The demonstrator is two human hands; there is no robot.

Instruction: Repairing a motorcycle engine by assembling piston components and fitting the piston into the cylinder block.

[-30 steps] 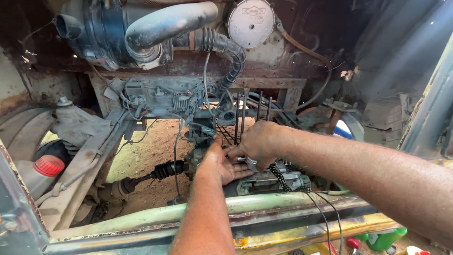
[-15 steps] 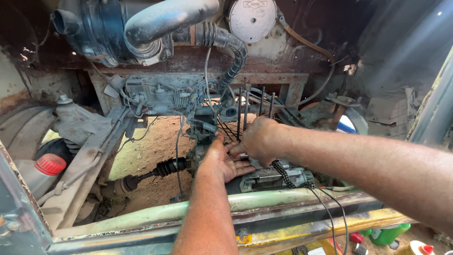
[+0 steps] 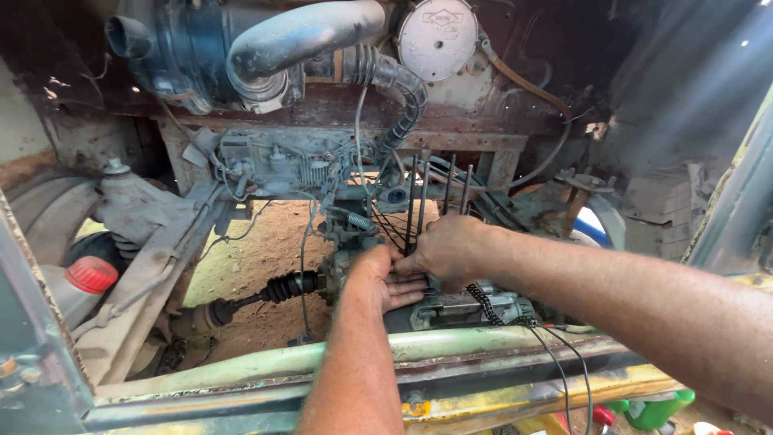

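In an opened vehicle bay, my left hand (image 3: 385, 278) lies palm up with its fingers spread, resting on a grimy metal housing (image 3: 459, 310). My right hand (image 3: 451, 248) is just above those fingers, closed around the base of the thin dark upright rods (image 3: 419, 189) that rise from the housing. A black chain (image 3: 483, 302) hangs from under my right wrist across the housing. What sits inside my right fist is hidden.
A drive shaft with a ribbed boot (image 3: 282, 287) runs to the left. Above are a grey air duct (image 3: 298, 36), a corrugated hose (image 3: 398, 89) and a round white disc (image 3: 437, 36). A pale green frame bar (image 3: 241, 366) crosses the front; a red-capped container (image 3: 90, 275) stands at the left.
Both hands stay at the rods. My left hand's fingers have slid further under my right hand, and the view has shifted slightly.
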